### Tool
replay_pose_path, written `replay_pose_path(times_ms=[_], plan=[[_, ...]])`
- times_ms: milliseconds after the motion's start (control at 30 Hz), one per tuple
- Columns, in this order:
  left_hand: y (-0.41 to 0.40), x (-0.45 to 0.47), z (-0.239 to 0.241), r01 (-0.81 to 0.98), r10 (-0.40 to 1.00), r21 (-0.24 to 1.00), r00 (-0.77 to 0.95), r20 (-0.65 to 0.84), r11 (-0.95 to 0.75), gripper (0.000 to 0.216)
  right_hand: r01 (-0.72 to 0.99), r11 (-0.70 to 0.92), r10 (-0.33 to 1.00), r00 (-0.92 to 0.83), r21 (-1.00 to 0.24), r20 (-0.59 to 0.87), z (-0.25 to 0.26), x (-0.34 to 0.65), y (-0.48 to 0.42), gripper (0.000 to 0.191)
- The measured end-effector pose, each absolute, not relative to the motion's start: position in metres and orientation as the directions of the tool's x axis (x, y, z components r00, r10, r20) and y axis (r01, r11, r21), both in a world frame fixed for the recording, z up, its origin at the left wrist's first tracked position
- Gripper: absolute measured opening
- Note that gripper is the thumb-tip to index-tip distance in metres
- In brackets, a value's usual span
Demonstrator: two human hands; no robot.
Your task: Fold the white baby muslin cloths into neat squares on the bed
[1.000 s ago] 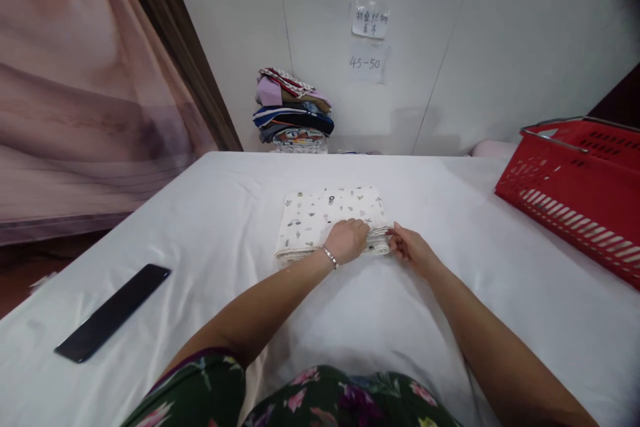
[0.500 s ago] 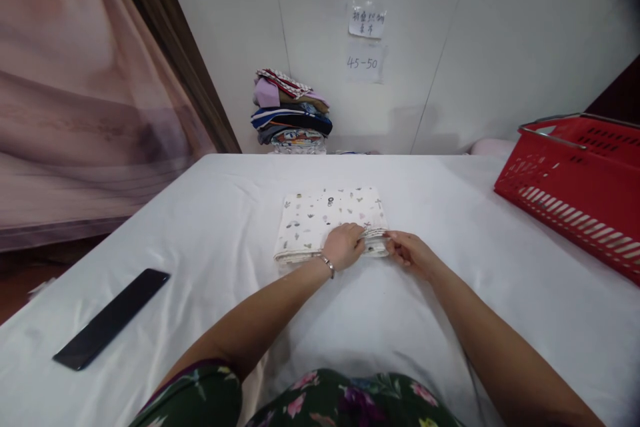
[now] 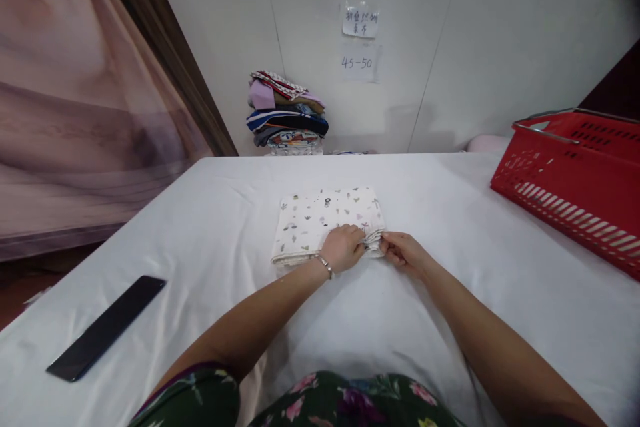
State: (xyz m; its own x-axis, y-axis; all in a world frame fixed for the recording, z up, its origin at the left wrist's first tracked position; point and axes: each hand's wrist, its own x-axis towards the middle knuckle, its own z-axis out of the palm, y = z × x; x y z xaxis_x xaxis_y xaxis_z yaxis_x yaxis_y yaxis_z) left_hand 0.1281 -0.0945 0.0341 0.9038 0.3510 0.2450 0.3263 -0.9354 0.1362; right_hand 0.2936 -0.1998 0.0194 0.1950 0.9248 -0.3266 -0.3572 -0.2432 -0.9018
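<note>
A folded white cloth (image 3: 305, 223) with small grey and green prints lies in several layers on the white-covered table (image 3: 210, 227). My left hand (image 3: 343, 247), with a bracelet at its wrist, grips the front edge of the cloth near its right corner, fingers on top and thumb lower. Close beside it, my right hand (image 3: 403, 252) pinches the layers at that front right corner between thumb and fingers. Part of the front edge is hidden behind my left hand.
A red basket (image 3: 575, 173) with a metal handle stands at the right. On the left lies a flat black strip (image 3: 107, 327). Behind the table's far edge rises a stack of folded fabrics (image 3: 287, 113), beneath paper signs (image 3: 360, 20) on the wall. A pink curtain (image 3: 95, 100) hangs at left.
The layers at the cloth's front right corner look slightly more bunched between my hands. Both hands stay at nearly the same spot; the whole view has shifted a little.
</note>
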Motion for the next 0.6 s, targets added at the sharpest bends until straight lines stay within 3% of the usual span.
replay_pose_path(times_ms=[133, 300, 600], plan=[[-0.094, 0.129, 0.037, 0.336, 0.367, 0.165, 0.902, 0.227, -0.927, 0.013, -0.361, -0.235, 0.934, 0.173, -0.902, -0.313, 0.017, 0.295, -0.199, 0.028], [-0.093, 0.141, 0.046, 0.376, 0.452, 0.304, 0.86, 0.236, -0.875, 0.029, -0.366, -0.221, 0.941, 0.162, -0.904, -0.296, 0.016, 0.296, -0.198, 0.023], [-0.092, 0.161, 0.046, 0.366, 0.475, 0.473, 0.87, 0.13, -0.801, 0.021, -0.364, -0.251, 0.916, 0.209, -0.897, -0.341, 0.017, 0.294, -0.197, 0.021]])
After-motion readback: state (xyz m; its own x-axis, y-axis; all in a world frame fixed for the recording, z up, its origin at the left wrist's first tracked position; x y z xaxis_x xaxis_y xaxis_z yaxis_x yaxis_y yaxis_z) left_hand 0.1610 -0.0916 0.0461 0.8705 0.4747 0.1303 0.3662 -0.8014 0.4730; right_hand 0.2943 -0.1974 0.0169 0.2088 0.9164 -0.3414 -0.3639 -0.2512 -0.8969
